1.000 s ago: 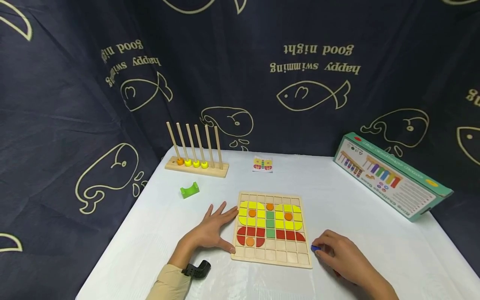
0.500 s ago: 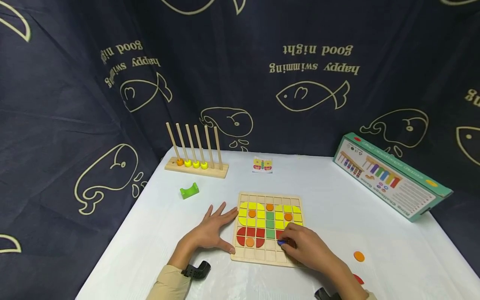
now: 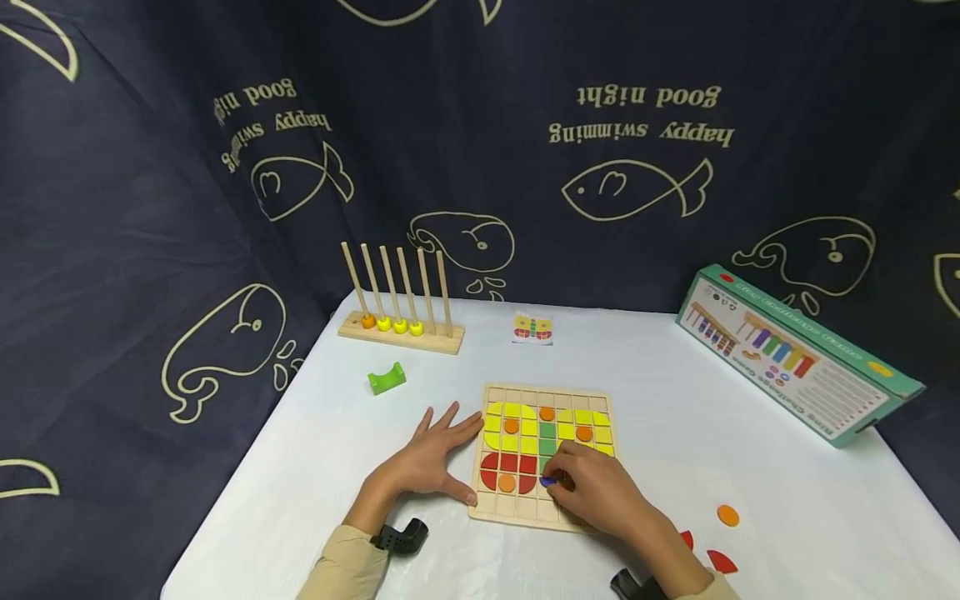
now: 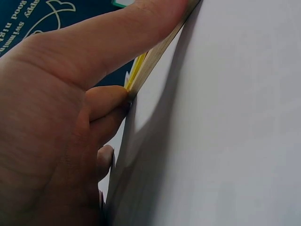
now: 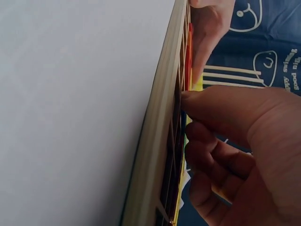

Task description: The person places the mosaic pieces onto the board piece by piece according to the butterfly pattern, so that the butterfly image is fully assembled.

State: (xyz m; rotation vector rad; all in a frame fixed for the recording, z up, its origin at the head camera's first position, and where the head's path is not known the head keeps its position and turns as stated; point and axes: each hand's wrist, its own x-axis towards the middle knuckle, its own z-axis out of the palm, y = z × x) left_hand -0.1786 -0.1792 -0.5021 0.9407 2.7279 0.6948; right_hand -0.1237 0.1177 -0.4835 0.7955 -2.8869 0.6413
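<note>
A square wooden grid board [image 3: 498, 505] lies on the white table, bearing yellow, red, green and orange flat pieces. My left hand [image 3: 429, 463] rests spread at its left side, thumb and fingertips touching the edge. Over the board's lower middle, my right hand [image 3: 600, 492] pinches a small blue piece [image 3: 550, 481] between thumb and finger, just below the green column [image 3: 547, 439]. That hand covers the board's lower right part and the red pieces there. In the right wrist view, the thumb [image 5: 211, 101] meets the board surface; the blue piece is barely visible there.
An orange disc [image 3: 727, 515] and two red quarter pieces [image 3: 722, 562] lie right of the board. Behind it is a picture card [image 3: 533, 328]. A peg stand [image 3: 401, 335] with beads, a green curved block [image 3: 387, 379] and a long game box [image 3: 795, 354] stand farther out.
My right hand has carried the blue piece leftward from beside the board to below the green column. An orange disc and red pieces are uncovered at right. My left hand keeps its place.
</note>
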